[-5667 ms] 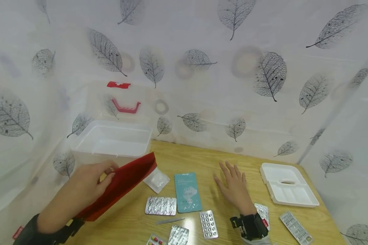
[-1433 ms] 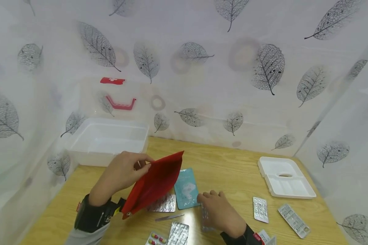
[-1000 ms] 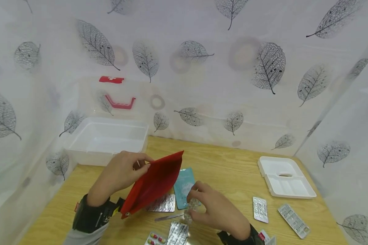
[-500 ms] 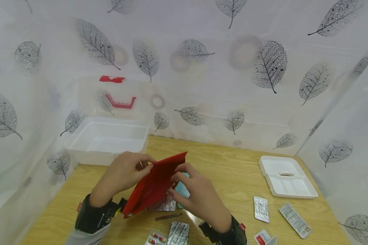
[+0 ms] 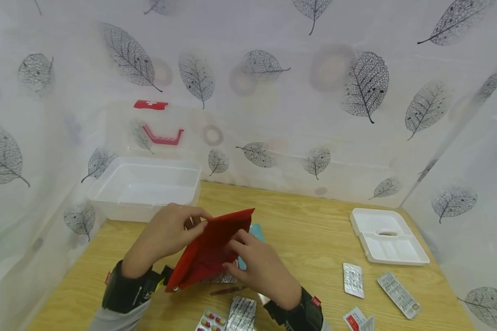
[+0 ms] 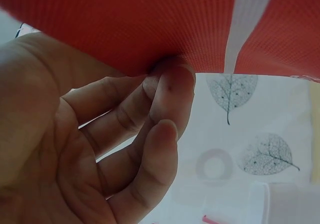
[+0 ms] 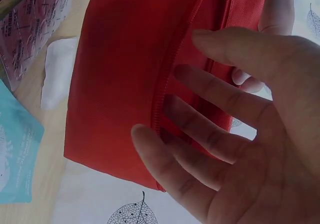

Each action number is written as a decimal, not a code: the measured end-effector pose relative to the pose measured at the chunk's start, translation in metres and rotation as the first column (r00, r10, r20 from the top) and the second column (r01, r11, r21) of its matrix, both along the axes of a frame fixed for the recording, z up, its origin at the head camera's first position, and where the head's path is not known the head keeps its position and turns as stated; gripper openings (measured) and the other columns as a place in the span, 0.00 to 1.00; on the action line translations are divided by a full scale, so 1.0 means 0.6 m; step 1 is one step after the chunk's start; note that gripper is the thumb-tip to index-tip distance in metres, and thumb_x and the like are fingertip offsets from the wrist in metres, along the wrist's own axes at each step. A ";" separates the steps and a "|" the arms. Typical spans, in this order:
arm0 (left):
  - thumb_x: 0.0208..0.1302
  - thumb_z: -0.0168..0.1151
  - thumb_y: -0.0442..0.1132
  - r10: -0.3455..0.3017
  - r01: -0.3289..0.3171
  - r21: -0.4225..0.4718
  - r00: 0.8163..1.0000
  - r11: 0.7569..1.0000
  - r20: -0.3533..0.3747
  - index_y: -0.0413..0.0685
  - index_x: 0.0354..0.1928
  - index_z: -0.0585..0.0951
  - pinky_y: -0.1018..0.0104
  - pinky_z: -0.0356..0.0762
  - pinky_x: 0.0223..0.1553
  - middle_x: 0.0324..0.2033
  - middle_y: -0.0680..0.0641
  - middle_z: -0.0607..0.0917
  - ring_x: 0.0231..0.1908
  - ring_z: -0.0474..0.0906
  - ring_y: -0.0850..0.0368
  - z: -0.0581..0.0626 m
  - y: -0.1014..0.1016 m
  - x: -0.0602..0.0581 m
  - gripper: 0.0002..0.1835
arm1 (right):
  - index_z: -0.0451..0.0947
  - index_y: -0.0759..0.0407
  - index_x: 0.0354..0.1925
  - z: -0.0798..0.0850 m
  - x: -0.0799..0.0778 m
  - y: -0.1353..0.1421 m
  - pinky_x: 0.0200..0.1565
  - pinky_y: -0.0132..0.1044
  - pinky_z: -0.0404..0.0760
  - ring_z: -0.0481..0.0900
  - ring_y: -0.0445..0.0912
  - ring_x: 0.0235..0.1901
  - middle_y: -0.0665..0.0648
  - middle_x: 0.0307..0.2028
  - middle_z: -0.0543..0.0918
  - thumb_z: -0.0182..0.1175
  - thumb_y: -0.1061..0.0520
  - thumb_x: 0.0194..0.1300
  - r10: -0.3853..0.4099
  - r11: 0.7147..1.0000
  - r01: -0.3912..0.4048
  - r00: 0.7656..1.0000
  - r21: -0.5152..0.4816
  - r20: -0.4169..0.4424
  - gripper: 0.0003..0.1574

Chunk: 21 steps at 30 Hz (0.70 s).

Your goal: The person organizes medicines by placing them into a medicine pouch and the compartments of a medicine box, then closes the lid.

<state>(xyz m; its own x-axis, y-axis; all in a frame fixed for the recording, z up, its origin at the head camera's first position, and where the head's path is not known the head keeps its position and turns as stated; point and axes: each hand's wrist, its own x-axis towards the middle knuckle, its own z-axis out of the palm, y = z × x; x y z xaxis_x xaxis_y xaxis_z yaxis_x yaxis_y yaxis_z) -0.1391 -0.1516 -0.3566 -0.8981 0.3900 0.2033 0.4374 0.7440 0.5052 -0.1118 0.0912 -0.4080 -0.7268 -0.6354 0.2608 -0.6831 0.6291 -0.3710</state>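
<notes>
My left hand (image 5: pixel 165 239) pinches the top edge of a red zippered pouch (image 5: pixel 209 250), tilted above the table with its mouth towards my right hand. In the left wrist view the thumb and fingertips meet on the red fabric (image 6: pixel 130 24). My right hand (image 5: pixel 267 269) is at the pouch mouth, fingers loosely bent. The right wrist view shows those fingertips over the parted zipper (image 7: pixel 162 84), with nothing held between them. Beneath the pouch, a teal packet (image 5: pixel 257 231) and a silver blister pack (image 5: pixel 221 278) are partly hidden. The inside of the pouch is mostly hidden.
Tweezers (image 5: pixel 228 291), a capsule blister pack (image 5: pixel 211 321) and a silver one (image 5: pixel 242 315) lie in front. To the right are two blister packs (image 5: pixel 353 279), a small red-and-white box (image 5: pixel 355 318) and a white tray (image 5: pixel 391 241). A clear plastic box (image 5: pixel 149 181) stands back left.
The pouch has come from the left to the middle. My right hand picked up a blister pack, brought it left to the pouch mouth, and its fingers now show no pack.
</notes>
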 end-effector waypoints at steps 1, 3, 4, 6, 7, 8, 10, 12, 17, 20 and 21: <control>0.66 0.65 0.39 0.001 -0.001 0.001 1.000 1.000 0.002 0.56 0.44 0.89 0.69 0.74 0.27 0.24 0.62 0.82 0.25 0.75 0.68 0.000 0.000 0.000 0.08 | 0.83 0.51 0.51 0.000 0.000 0.000 0.32 0.22 0.72 0.76 0.37 0.38 0.49 0.49 0.79 0.71 0.48 0.64 -0.001 1.000 0.001 1.000 0.002 -0.003 0.19; 0.66 0.65 0.39 0.002 -0.002 0.001 1.000 1.000 0.005 0.56 0.44 0.89 0.69 0.74 0.27 0.25 0.61 0.83 0.25 0.74 0.67 -0.001 -0.001 -0.001 0.08 | 0.83 0.51 0.51 0.001 0.000 0.000 0.33 0.23 0.74 0.76 0.38 0.41 0.48 0.50 0.79 0.70 0.49 0.64 -0.001 1.000 0.001 1.000 -0.001 -0.019 0.18; 0.66 0.65 0.39 0.002 -0.002 0.000 1.000 1.000 0.007 0.55 0.44 0.89 0.69 0.74 0.27 0.25 0.61 0.83 0.25 0.75 0.67 -0.001 -0.001 -0.002 0.08 | 0.83 0.51 0.51 0.002 0.001 0.001 0.34 0.24 0.74 0.76 0.39 0.43 0.48 0.50 0.79 0.70 0.50 0.65 0.000 1.000 0.000 1.000 -0.007 -0.028 0.18; 0.66 0.65 0.39 -0.002 0.002 -0.003 1.000 1.000 0.003 0.55 0.44 0.89 0.69 0.74 0.27 0.25 0.61 0.83 0.25 0.74 0.67 -0.002 -0.002 -0.003 0.08 | 0.83 0.50 0.49 0.003 0.002 0.002 0.35 0.25 0.75 0.75 0.39 0.44 0.48 0.49 0.78 0.69 0.51 0.65 0.005 1.000 -0.006 0.999 -0.022 -0.053 0.15; 0.66 0.65 0.39 -0.004 0.004 -0.003 1.000 1.000 0.002 0.55 0.44 0.89 0.69 0.74 0.26 0.25 0.61 0.83 0.25 0.74 0.67 -0.002 -0.002 -0.003 0.08 | 0.83 0.49 0.47 0.004 0.004 0.003 0.35 0.25 0.75 0.75 0.39 0.43 0.47 0.47 0.78 0.69 0.51 0.65 0.008 0.999 -0.010 0.998 -0.034 -0.068 0.13; 0.66 0.65 0.39 -0.005 0.005 -0.004 1.000 1.000 0.002 0.55 0.44 0.89 0.69 0.74 0.26 0.24 0.61 0.83 0.25 0.74 0.67 -0.003 -0.002 -0.004 0.08 | 0.82 0.49 0.46 0.005 0.006 0.003 0.35 0.25 0.75 0.75 0.39 0.41 0.46 0.45 0.78 0.69 0.52 0.65 0.014 0.999 -0.017 0.997 -0.039 -0.079 0.11; 0.66 0.65 0.39 -0.006 0.006 -0.005 1.000 1.000 0.003 0.55 0.44 0.89 0.69 0.73 0.25 0.24 0.61 0.83 0.24 0.74 0.67 -0.004 -0.002 -0.004 0.08 | 0.82 0.48 0.44 0.007 0.011 0.004 0.34 0.24 0.73 0.75 0.36 0.38 0.45 0.41 0.78 0.68 0.52 0.65 0.028 0.999 -0.031 0.996 -0.029 -0.083 0.09; 0.66 0.65 0.39 -0.003 0.003 -0.005 1.000 1.000 0.008 0.55 0.44 0.88 0.69 0.73 0.24 0.24 0.61 0.82 0.23 0.73 0.67 -0.005 -0.002 -0.004 0.08 | 0.81 0.48 0.42 0.009 0.018 0.004 0.33 0.22 0.72 0.73 0.34 0.33 0.43 0.36 0.77 0.68 0.52 0.65 0.050 0.999 -0.050 0.997 -0.005 -0.063 0.08; 0.66 0.65 0.38 0.002 -0.002 0.007 1.000 1.000 0.016 0.55 0.45 0.89 0.69 0.73 0.24 0.24 0.61 0.82 0.23 0.73 0.67 -0.004 -0.005 -0.004 0.08 | 0.81 0.47 0.43 0.009 0.034 0.007 0.32 0.19 0.70 0.73 0.30 0.30 0.41 0.36 0.78 0.70 0.52 0.64 0.125 0.988 -0.129 0.991 0.090 0.047 0.10; 0.67 0.64 0.38 0.005 -0.005 0.022 1.000 1.000 0.022 0.55 0.45 0.89 0.68 0.74 0.24 0.24 0.60 0.83 0.23 0.75 0.67 -0.001 -0.011 -0.006 0.09 | 0.82 0.46 0.43 0.001 0.040 0.009 0.32 0.19 0.70 0.74 0.30 0.31 0.41 0.38 0.80 0.72 0.53 0.62 0.168 0.972 -0.184 0.979 0.146 0.116 0.11; 0.67 0.64 0.38 0.008 -0.008 0.025 1.000 1.000 0.025 0.55 0.45 0.88 0.68 0.74 0.24 0.24 0.60 0.83 0.23 0.75 0.67 0.000 -0.014 -0.006 0.09 | 0.82 0.46 0.43 -0.004 0.041 0.010 0.32 0.20 0.70 0.74 0.30 0.31 0.41 0.39 0.81 0.73 0.53 0.61 0.173 0.966 -0.195 0.975 0.168 0.136 0.12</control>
<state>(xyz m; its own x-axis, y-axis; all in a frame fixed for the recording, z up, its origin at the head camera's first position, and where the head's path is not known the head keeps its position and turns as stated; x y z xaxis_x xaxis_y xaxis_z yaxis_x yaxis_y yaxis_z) -0.1429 -0.1597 -0.3567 -0.9061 0.3779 0.1902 0.4184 0.7343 0.5346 -0.0870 0.0970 -0.4102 -0.6119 -0.7895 0.0486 -0.7509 0.5605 -0.3493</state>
